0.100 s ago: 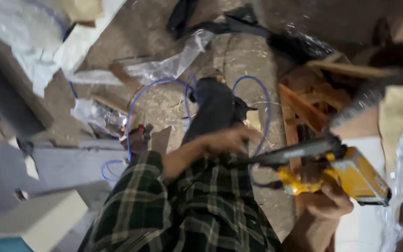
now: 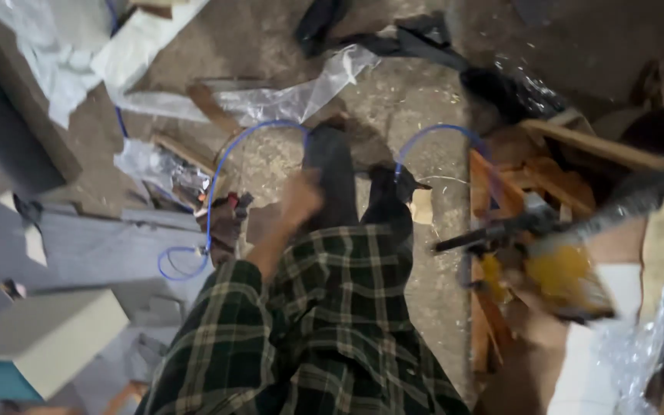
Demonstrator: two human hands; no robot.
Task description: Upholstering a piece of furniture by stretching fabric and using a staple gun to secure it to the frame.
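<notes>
Gripping the yellow nail gun [image 2: 559, 280] in my right hand [image 2: 536, 323], left hand [image 2: 301, 198] open and empty, I risk snagging the blue hose [image 2: 220, 165] looped near my legs.

We see a boxy pale carton [image 2: 48, 338] with a teal side at near left on the floor, crumpled clear plastic wrapping [image 2: 286, 96] lying far centre, and more clear wrapping [image 2: 647, 346] bunched at near right.
</notes>
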